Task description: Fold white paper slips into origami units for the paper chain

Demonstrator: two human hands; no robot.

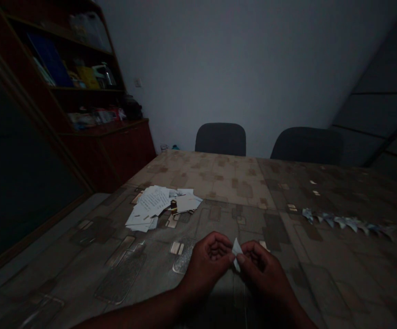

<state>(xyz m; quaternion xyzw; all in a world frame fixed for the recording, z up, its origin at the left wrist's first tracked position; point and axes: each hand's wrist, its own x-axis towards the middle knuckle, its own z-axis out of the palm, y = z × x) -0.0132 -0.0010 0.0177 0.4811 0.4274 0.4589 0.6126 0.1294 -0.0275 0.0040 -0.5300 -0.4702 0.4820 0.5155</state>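
A small folded piece of white paper (237,249) is pinched between my two hands above the near part of the table. My left hand (214,256) grips its left side with thumb and fingers curled. On the other side, my right hand (262,265) holds it between thumb and bent fingers. Ahead and to the left lies a loose pile of paper sheets (152,205), some with printing on them. Far to the right, a row of several small folded paper pieces (347,223) rests on the table.
A patterned cloth covers the table (219,173). Two dark chairs, a left one (220,138) and a right one (306,144), stand at its far edge by the wall. A wooden cabinet (116,151) with filled shelves is at the left. The room is dim.
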